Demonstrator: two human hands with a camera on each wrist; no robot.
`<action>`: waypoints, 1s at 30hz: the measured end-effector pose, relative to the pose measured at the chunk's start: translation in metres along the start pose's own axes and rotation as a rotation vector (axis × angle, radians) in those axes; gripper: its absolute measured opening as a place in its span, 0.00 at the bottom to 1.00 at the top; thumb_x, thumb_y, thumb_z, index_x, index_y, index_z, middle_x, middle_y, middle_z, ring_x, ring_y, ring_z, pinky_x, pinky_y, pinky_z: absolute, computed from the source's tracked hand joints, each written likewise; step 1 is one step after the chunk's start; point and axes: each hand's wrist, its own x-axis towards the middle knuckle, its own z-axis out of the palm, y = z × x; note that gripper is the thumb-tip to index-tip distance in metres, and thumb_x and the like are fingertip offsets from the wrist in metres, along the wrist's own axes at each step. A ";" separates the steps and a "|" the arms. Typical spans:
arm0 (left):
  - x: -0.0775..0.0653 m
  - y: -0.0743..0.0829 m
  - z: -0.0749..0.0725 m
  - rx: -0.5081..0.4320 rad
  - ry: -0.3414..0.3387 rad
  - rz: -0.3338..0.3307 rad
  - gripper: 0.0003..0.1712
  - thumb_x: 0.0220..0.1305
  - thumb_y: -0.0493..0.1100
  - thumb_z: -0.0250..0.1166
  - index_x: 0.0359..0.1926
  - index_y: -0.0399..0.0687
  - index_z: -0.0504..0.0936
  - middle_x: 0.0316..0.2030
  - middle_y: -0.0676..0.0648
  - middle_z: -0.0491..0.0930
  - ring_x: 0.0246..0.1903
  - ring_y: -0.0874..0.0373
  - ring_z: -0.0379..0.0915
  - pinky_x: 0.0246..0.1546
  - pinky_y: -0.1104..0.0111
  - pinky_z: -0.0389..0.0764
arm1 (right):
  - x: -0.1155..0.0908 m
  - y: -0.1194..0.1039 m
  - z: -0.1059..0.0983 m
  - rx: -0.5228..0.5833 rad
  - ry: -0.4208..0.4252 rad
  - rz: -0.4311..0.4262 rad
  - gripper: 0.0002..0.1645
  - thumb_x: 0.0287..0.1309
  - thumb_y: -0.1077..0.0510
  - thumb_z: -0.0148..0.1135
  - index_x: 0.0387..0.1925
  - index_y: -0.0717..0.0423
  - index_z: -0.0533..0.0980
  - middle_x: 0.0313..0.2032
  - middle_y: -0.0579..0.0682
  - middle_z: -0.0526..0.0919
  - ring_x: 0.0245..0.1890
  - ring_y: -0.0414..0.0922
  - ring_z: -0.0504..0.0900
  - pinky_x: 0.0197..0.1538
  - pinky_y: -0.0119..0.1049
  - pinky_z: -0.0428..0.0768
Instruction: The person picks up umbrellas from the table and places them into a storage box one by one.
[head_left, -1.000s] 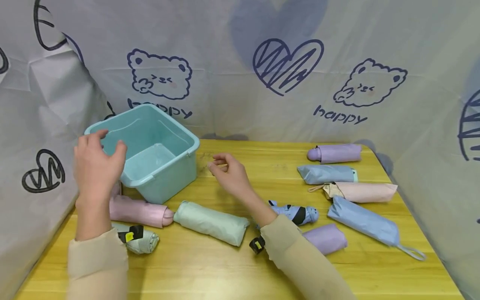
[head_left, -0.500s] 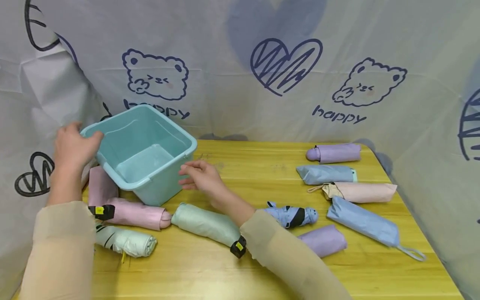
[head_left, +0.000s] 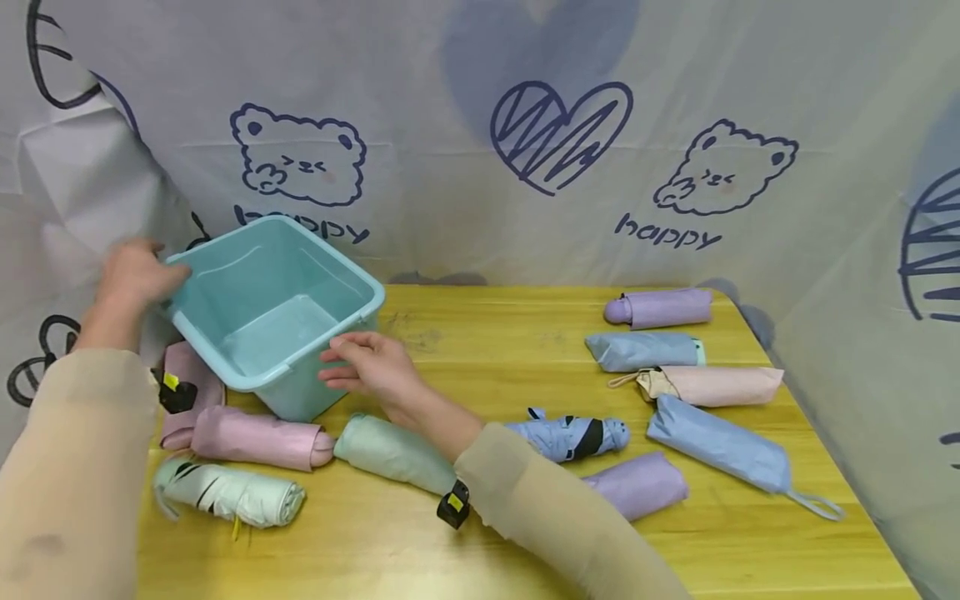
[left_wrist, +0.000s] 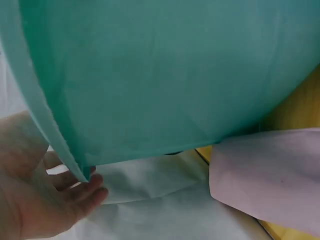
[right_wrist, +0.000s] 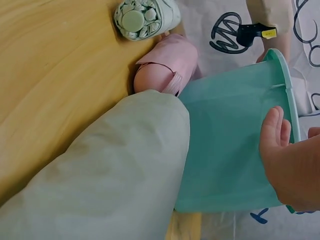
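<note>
A light-blue plastic storage bin [head_left: 300, 379] stands at the back left of the table, its visible inside bare. My left hand [head_left: 135, 279] is at the bin's left rim corner, thumb over the rim. In the left wrist view, the loosely bent fingers [left_wrist: 87, 192] reach past that corner. Fingers extended, my right hand [head_left: 375, 371] lies along the bin's near right side, close to the rim. Two pink folded umbrellas [head_left: 258, 437] lie by the bin's near side. A pale green folded umbrella [head_left: 393, 450] is partly hidden under my right forearm.
A mint rolled umbrella [head_left: 240, 492] lies at front left. Blue patterned [head_left: 573, 435] and purple [head_left: 641, 483] umbrellas lie right of my forearm. Several more, including a beige one [head_left: 720, 386] and a blue strapped one [head_left: 720, 442], line the table's right side. Printed cloth [head_left: 427, 183] hangs behind.
My left hand has moved left and down to the bin's left rim corner. My right hand has moved left, up to the bin's near right side. The umbrellas stay put.
</note>
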 end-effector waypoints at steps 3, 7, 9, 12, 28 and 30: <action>0.003 -0.002 0.000 0.019 0.002 0.020 0.38 0.72 0.44 0.47 0.75 0.22 0.55 0.68 0.18 0.59 0.63 0.23 0.59 0.62 0.31 0.66 | 0.001 -0.001 0.004 0.036 0.003 0.010 0.10 0.74 0.59 0.60 0.49 0.61 0.77 0.41 0.56 0.88 0.42 0.52 0.90 0.48 0.41 0.88; 0.004 -0.004 0.002 0.017 0.029 0.022 0.33 0.70 0.37 0.45 0.72 0.23 0.63 0.65 0.19 0.63 0.61 0.25 0.59 0.60 0.32 0.66 | 0.004 0.000 0.009 0.087 0.009 0.036 0.07 0.74 0.61 0.59 0.46 0.61 0.77 0.39 0.55 0.87 0.41 0.51 0.89 0.48 0.40 0.88; 0.004 -0.006 0.004 0.008 0.041 0.021 0.32 0.69 0.36 0.44 0.71 0.24 0.65 0.64 0.20 0.64 0.61 0.25 0.59 0.59 0.32 0.65 | 0.006 0.000 0.010 0.109 0.012 0.046 0.06 0.75 0.61 0.58 0.44 0.62 0.77 0.38 0.55 0.87 0.41 0.51 0.89 0.48 0.40 0.88; 0.005 -0.007 0.006 0.000 0.057 0.027 0.31 0.67 0.35 0.43 0.69 0.25 0.68 0.64 0.21 0.65 0.60 0.26 0.59 0.57 0.35 0.65 | 0.008 0.000 0.011 0.139 0.021 0.049 0.07 0.75 0.62 0.57 0.43 0.63 0.77 0.36 0.56 0.86 0.42 0.52 0.89 0.50 0.41 0.87; 0.000 -0.003 0.010 -0.007 0.105 0.066 0.31 0.60 0.33 0.44 0.64 0.25 0.73 0.59 0.22 0.70 0.51 0.31 0.65 0.37 0.55 0.69 | 0.011 -0.008 -0.005 0.176 0.041 0.028 0.07 0.76 0.63 0.54 0.44 0.64 0.76 0.33 0.55 0.84 0.35 0.45 0.87 0.52 0.39 0.86; -0.002 0.000 0.011 -0.020 0.102 0.057 0.31 0.62 0.34 0.44 0.64 0.25 0.73 0.59 0.22 0.70 0.51 0.31 0.65 0.37 0.55 0.69 | 0.011 -0.011 -0.011 0.170 0.049 0.026 0.05 0.77 0.63 0.53 0.44 0.62 0.74 0.33 0.55 0.83 0.34 0.44 0.86 0.50 0.38 0.87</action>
